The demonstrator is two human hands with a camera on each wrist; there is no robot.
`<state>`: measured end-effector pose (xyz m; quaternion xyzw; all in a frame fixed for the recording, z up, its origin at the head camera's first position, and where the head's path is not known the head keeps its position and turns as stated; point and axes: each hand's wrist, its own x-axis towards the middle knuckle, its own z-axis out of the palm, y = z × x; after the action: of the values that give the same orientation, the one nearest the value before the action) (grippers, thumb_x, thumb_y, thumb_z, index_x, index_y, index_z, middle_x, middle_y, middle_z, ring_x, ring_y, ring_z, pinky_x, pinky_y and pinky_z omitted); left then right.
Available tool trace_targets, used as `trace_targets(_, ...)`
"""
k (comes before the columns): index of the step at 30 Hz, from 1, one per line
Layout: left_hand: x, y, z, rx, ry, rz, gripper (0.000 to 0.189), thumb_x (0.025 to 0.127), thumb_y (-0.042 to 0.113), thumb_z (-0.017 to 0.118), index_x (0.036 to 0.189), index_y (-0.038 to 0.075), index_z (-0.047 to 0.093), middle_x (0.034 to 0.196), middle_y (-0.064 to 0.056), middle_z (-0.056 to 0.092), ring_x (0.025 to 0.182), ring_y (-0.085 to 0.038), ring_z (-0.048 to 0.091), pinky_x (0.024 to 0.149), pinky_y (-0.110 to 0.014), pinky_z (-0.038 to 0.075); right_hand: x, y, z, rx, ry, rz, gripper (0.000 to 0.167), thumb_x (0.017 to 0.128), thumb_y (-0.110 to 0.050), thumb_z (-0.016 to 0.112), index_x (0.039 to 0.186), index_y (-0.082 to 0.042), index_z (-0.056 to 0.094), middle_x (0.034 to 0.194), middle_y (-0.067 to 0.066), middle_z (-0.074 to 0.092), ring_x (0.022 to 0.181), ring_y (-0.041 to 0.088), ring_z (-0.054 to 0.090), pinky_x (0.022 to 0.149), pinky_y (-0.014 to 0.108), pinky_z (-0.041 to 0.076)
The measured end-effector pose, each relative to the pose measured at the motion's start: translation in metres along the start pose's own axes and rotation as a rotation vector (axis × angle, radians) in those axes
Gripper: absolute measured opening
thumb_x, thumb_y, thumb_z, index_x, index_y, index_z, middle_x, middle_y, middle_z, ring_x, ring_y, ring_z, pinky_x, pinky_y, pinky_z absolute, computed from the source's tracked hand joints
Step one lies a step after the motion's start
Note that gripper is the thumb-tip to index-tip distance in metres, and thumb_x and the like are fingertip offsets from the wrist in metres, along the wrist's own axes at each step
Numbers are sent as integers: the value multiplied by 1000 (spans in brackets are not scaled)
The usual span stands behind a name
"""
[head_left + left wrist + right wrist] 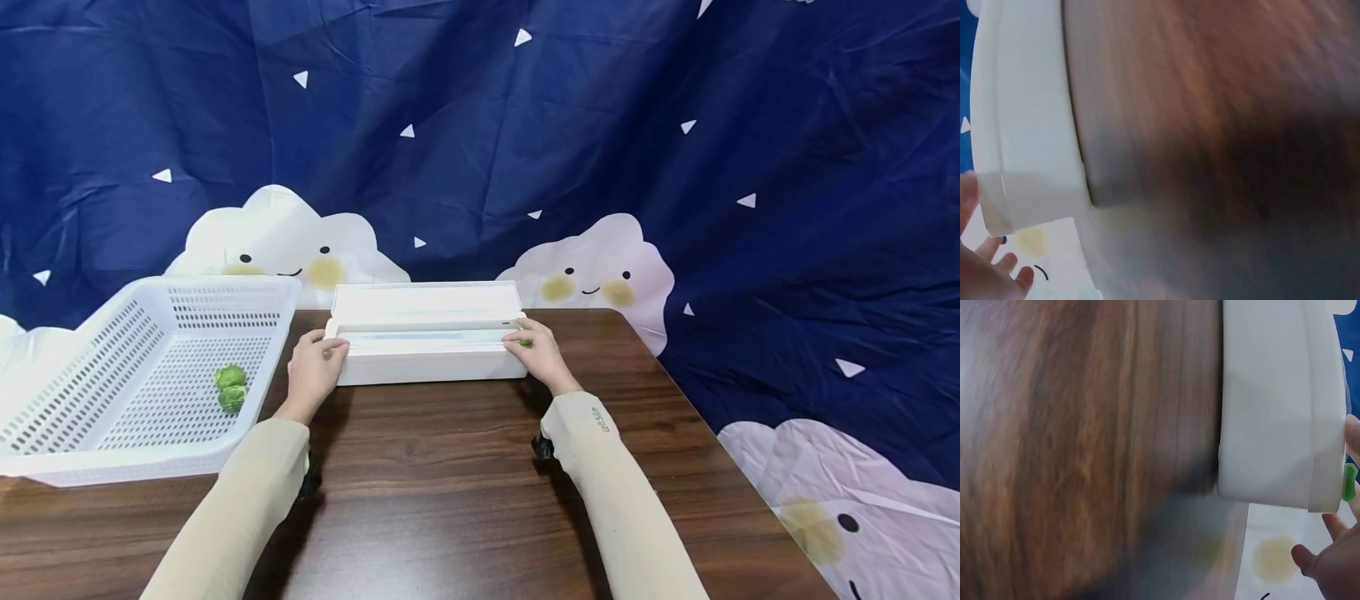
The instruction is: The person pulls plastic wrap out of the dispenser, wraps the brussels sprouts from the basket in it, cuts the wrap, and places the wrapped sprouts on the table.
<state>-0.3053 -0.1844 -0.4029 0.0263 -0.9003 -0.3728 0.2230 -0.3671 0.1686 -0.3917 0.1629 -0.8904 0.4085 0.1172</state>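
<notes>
A long white cling film dispenser [435, 369] lies across the table with its lid [427, 298] raised at the back. My left hand [313, 367] grips its left end, thumb over the front top edge. At the opposite end my right hand [542, 354] holds the corner with thumb and forefinger, close to a small green slider [1350, 481]. Both wrist views show the dispenser's smooth front wall and the other fingers loosely bent off its ends. Inside, a pale bluish streak is visible; whether film is pinched cannot be made out.
To the left stands a white perforated plastic basket [172, 462] holding two small green leafy heads [231, 387]. The dark wood table [420, 483] ends at the right in a slanting edge. Behind it hangs a blue cloth [465, 125] with clouds and triangles.
</notes>
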Motion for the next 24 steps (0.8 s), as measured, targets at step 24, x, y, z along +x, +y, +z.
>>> trace_targets(24, 13, 18, -2, 128, 68, -102, 28, 93, 21, 55, 110, 4, 67, 107, -18, 62, 97, -40, 52, 80, -51, 28, 6, -11, 12, -78, 244, 7, 13, 86, -13, 65, 87, -2, 72, 106, 7, 61, 106, 27, 46, 89, 48, 27)
